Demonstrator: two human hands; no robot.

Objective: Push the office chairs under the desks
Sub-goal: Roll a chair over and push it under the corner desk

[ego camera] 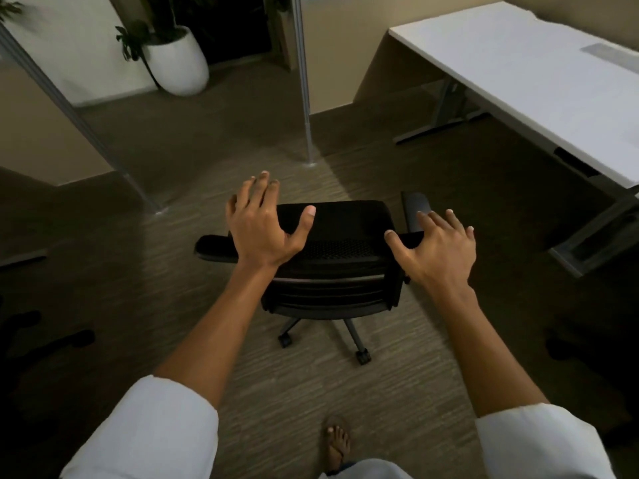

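A black office chair (340, 257) on castors stands on the carpet in the middle of the view, its backrest towards me and its armrests out to both sides. My left hand (262, 226) hovers over the left part of the backrest, fingers spread, holding nothing. My right hand (437, 245) is spread above the right armrest, also with nothing in it. A white desk (525, 67) on grey legs stands at the upper right, well apart from the chair.
A white planter (179, 62) with a plant stands at the back left. Grey partition posts (306, 84) rise from the floor behind the chair. Dark chair bases show at the left edge (45, 340) and right edge (587, 344). My sandalled foot (337, 442) is below the chair.
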